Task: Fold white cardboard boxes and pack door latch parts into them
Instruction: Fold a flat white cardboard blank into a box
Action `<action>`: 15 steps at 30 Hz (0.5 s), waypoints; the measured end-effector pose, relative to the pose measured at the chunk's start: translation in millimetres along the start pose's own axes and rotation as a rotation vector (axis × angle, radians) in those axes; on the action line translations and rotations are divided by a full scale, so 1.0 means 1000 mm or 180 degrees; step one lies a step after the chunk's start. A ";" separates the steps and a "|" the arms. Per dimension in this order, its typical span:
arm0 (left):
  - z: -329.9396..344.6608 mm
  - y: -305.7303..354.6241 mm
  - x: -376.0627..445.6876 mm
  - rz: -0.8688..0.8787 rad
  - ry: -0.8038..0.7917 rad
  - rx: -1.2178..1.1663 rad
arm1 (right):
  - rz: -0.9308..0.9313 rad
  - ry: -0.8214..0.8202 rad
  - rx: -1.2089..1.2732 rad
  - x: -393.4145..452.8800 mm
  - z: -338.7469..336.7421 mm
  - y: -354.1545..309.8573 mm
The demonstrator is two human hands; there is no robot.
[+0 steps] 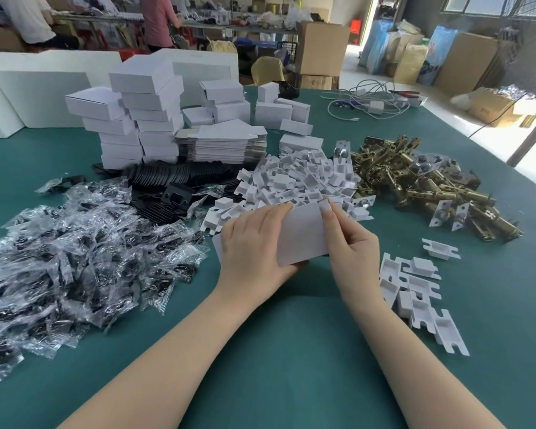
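Bright, even daylight from the windows [489,4] and doorway [358,23] at upper right, blown out to white there. Soft faint shadows under the hands [297,243] on the surface [291,351]; glints on the plastic bags [75,258]. Wide-angle bending at the edges, slightly soft far background, sharp centre.

Green-covered table [291,351]. On it: heap of clear plastic bags [75,267] with dark parts at left, black plates [167,181] behind them, stacks of folded white boxes [136,119], pile of flat box blanks [223,144], white card inserts [300,181] mid-table, more inserts [415,292] at right, brass latches [421,181], white cables [365,100] at far edge.
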State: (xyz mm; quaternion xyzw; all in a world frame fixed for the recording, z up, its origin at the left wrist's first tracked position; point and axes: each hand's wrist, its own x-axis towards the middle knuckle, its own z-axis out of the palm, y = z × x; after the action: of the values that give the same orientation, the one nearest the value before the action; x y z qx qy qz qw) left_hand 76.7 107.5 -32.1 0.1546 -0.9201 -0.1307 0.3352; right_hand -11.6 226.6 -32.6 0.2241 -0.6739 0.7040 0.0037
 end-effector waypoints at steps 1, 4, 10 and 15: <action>0.000 -0.001 0.000 -0.0007 0.0002 0.0014 | 0.0008 -0.0068 -0.0031 -0.001 0.000 -0.001; 0.000 -0.002 0.001 -0.0045 0.0056 0.0060 | -0.0081 -0.0310 -0.0188 -0.003 0.001 -0.005; 0.001 -0.005 0.002 -0.0036 0.0049 0.0067 | -0.0299 -0.0384 -0.0572 -0.004 0.000 -0.003; 0.003 -0.001 -0.001 -0.0135 -0.0102 -0.0083 | -0.0321 -0.0378 -0.0586 -0.005 -0.003 -0.001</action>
State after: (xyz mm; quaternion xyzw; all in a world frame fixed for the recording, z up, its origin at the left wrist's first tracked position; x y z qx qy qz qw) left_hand 75.7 107.1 -34.6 0.1675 -0.9202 -0.1522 0.3195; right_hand -7.7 230.6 -33.1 0.2977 -0.7227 0.6235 0.0196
